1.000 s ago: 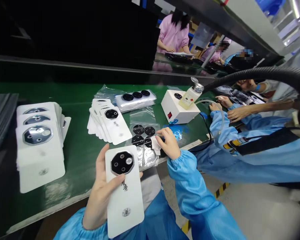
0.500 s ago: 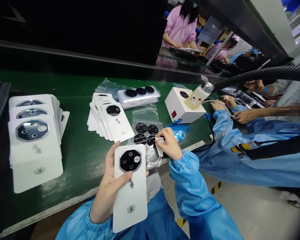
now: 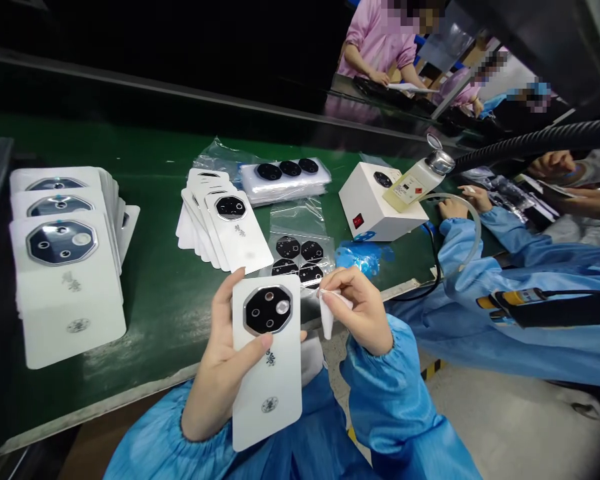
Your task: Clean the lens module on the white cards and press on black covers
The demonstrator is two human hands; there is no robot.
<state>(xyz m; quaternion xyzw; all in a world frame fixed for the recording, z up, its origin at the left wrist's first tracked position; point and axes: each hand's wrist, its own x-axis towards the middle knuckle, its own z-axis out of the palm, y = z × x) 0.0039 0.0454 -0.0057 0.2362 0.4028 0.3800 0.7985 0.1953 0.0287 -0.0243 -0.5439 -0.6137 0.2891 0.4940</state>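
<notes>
My left hand (image 3: 225,360) is closed round a white phone back cover (image 3: 267,373), thumb across its face below the dark octagonal camera panel (image 3: 269,311). Pinched in my right hand (image 3: 363,310) is a small white cloth (image 3: 333,312), just right of the cover and apart from it. Beyond both hands, a clear plastic sheet holds several round black lens plates (image 3: 289,247). A fanned stack of white covers (image 3: 237,230) lies further back, and a larger stack of covers (image 3: 73,287) is at the left.
Behind are a plastic-wrapped bundle (image 3: 285,181) topped with black lens plates, and a white box (image 3: 380,207) with a red switch, carrying a tilted liquid bottle (image 3: 415,183). Blue film scraps (image 3: 363,257) lie before the box. Co-workers' blue sleeves (image 3: 457,243) are at the right.
My right hand has drawn back from the lens plates toward me and to the right, the white cloth still pinched. The view has shifted slightly; my left hand keeps hold of the cover.
</notes>
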